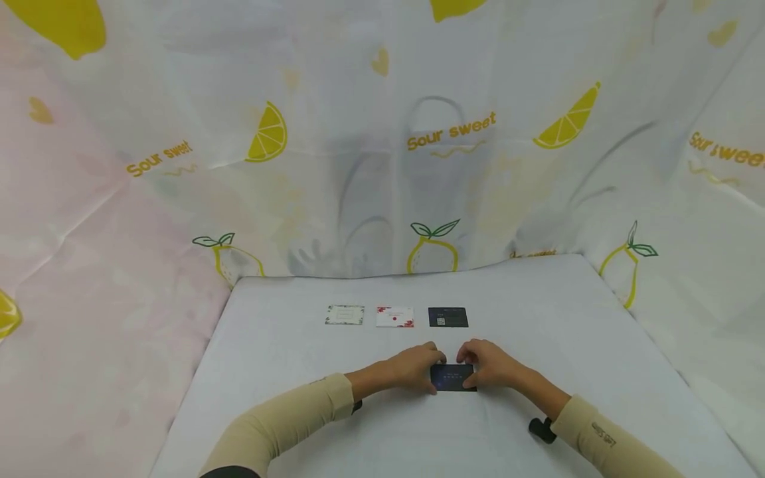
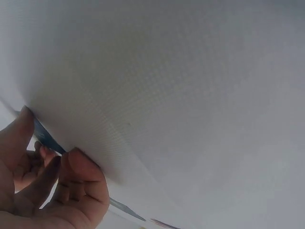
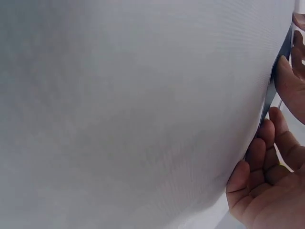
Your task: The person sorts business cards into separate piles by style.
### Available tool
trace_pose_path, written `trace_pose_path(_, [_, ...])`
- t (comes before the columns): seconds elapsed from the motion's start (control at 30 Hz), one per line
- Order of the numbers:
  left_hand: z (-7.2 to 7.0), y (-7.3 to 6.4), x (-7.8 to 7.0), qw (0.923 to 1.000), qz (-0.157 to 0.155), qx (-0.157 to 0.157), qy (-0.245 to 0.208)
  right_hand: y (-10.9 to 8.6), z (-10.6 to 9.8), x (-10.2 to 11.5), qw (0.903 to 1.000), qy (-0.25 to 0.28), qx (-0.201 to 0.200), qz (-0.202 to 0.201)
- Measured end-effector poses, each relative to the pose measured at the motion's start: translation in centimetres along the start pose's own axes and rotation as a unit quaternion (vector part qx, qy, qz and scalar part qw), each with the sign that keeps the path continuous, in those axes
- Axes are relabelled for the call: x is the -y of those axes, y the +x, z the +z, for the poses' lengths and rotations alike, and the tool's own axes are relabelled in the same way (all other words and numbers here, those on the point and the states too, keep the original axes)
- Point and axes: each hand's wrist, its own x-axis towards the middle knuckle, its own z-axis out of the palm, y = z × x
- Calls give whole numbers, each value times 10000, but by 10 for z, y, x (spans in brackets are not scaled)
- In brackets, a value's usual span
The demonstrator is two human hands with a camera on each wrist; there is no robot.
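A dark blue-black card with small light print lies on the white table between my two hands. My left hand holds it at its left end, thumb at the near corner and curled fingers at the far one. At the other end, the thumb of my right hand overlaps the card, and the curled fingers sit by its far edge. Both wrist views show the card only as a thin dark strip, seen nearly edge-on, partly hidden by fingers.
Beyond the hands, three cards lie in a row: a white one with a leafy border, a white one with red flowers and a dark one with a square code. A lemon-print curtain stands behind the table.
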Motion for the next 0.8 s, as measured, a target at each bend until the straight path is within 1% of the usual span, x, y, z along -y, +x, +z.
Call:
trace_pose_path(0.13, [0,-2,-4,10000,-27,-13,95,1,2,0,10000,-9,28,8])
trace_pose_path(0.23, [2,-4,-4,9999,-46,-86,71,0,3,1,9999,-117,-41,29])
trace_pose_path(0.33, [5,-6,-3,9997,-7,-176,156,-3,5,3,9995,-210,-153,151])
trace_pose_path(0.43, [6,-11,-1,9993,26,-244,285,-6,7,3,9993,-108,-211,300])
trace_pose_path(0.53, [4,-14,0,9989,85,-303,343,-7,7,1,9990,127,-239,343])
trace_pose_path(0.67, [4,-16,4,9984,244,-393,318,-6,4,-4,9984,483,-210,222])
trace_pose_path(0.8, [4,-17,7,9968,422,-576,372,-6,0,-6,9920,1203,-87,362])
